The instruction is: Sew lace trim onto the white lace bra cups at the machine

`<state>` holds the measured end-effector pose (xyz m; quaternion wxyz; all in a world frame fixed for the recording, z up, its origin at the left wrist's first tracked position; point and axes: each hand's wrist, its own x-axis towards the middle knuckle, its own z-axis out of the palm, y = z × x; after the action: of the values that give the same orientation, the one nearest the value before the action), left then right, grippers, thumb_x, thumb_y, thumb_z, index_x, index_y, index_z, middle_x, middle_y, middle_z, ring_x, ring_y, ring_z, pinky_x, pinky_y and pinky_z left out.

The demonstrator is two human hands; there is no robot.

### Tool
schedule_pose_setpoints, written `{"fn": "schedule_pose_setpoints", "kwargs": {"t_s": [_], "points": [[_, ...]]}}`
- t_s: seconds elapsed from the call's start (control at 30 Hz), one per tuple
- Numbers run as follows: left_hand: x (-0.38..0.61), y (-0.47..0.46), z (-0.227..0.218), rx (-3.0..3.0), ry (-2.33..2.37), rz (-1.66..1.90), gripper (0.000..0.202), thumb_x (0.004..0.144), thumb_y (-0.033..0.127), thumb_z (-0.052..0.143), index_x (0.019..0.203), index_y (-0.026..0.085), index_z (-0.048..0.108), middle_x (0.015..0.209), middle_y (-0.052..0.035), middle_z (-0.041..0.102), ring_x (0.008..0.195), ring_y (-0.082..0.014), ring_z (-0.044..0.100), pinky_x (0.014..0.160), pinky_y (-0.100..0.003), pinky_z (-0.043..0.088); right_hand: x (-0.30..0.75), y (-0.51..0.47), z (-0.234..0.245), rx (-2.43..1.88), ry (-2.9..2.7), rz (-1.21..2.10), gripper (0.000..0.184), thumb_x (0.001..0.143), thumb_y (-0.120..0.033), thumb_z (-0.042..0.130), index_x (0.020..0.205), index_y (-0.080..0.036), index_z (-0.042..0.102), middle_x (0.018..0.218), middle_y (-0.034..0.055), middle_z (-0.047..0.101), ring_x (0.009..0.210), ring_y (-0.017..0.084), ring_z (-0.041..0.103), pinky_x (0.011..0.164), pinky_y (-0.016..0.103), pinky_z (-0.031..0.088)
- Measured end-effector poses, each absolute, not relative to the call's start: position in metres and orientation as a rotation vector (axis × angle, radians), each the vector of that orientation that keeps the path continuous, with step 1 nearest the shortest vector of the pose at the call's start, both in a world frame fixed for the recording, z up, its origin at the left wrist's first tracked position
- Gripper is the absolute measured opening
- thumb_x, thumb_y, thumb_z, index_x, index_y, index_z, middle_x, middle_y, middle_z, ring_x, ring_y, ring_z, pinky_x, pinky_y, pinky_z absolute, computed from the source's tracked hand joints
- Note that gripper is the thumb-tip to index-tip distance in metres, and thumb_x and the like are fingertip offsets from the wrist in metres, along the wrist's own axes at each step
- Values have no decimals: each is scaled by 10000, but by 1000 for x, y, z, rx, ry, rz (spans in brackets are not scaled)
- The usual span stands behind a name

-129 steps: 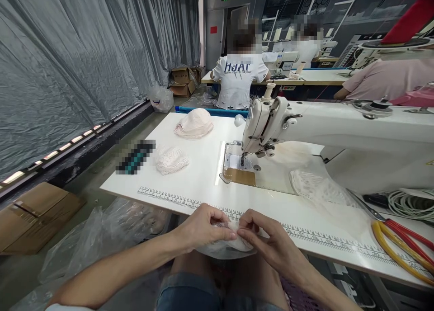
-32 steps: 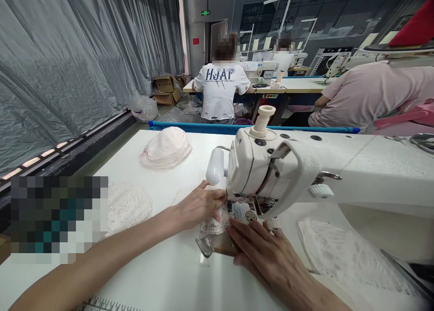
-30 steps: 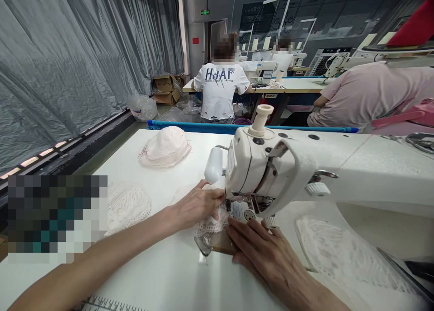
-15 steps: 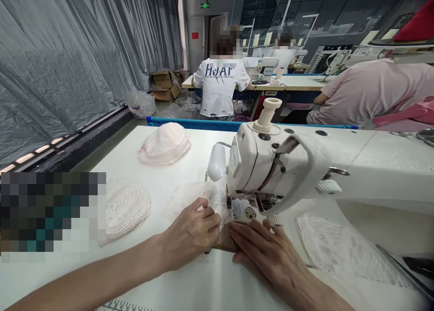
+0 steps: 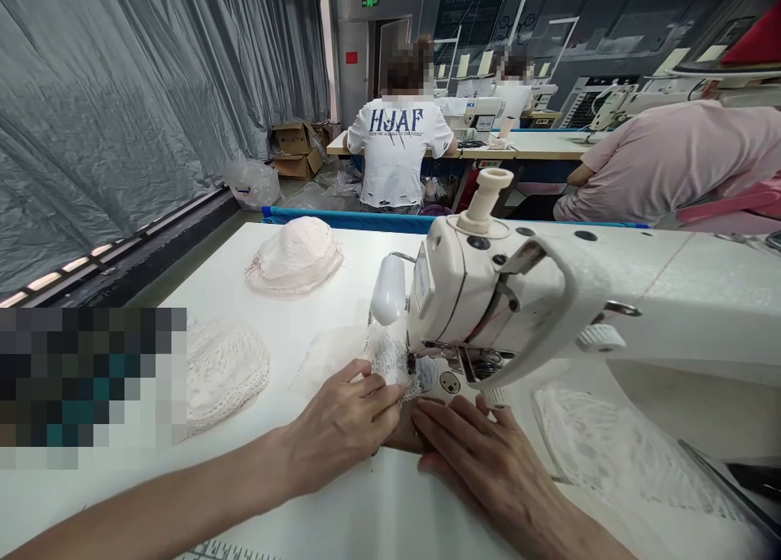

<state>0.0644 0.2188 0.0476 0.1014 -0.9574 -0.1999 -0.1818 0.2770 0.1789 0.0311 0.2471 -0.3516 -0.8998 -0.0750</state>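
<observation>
A white sewing machine (image 5: 451, 291) stands over the work, its needle area partly hidden by the guard and head. My left hand (image 5: 351, 417) has its fingers pinched on a piece of white lace (image 5: 390, 356) just left of the presser foot. Sheer white fabric (image 5: 326, 355) spreads out behind that hand. My right hand (image 5: 473, 442) lies flat with fingers stretched out, its tips on the brownish plate (image 5: 406, 434) in front of the needle area. Nothing shows in its grasp, though the underside of the palm is hidden.
A pale pink moulded cup stack (image 5: 296, 255) sits at the back left, a lace stack (image 5: 229, 369) nearer. More lace pieces (image 5: 622, 438) lie right, beside scissors (image 5: 726, 483). A ruler (image 5: 225, 552) shows at the front edge. Co-workers sit at machines ahead.
My left hand has shifted very slightly right toward the presser foot with the lace, whose edge sits closer to the needle. The right hand stays almost in place. The view has tilted a little.
</observation>
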Motion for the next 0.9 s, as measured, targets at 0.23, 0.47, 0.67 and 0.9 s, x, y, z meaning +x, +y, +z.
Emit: {"fn": "schedule_pose_setpoints", "kwargs": {"t_s": [0.23,0.47,0.67,0.9], "points": [[64,216,47,-2826,-608,-632,174,864,31,474,757,129,570,806,-18,648,799,-118,593,774,-309,413,276,178,32,-955,-2432,-181,329,986,-307,341,1016,-127,616,1012,73,688,872,168,594,671,325,338],[64,214,43,-2829,-610,-625,199,849,17,489,701,134,551,734,-3,611,805,-122,577,787,-313,401,275,180,30,-966,-2422,-150,362,990,-346,308,989,-144,608,970,62,698,789,160,603,656,322,322],[64,216,47,-2832,-603,-570,207,837,12,482,681,138,534,666,7,563,713,-118,550,764,-313,388,274,182,28,-955,-2420,-232,366,989,-331,306,969,-139,616,968,76,699,763,177,595,667,327,322],[63,225,39,-2834,-657,-550,212,825,20,489,654,144,505,692,12,554,679,-108,520,804,-319,372,275,186,27,-981,-2430,-305,325,977,-296,333,1066,-146,607,1035,81,686,752,183,593,666,336,339]]}}
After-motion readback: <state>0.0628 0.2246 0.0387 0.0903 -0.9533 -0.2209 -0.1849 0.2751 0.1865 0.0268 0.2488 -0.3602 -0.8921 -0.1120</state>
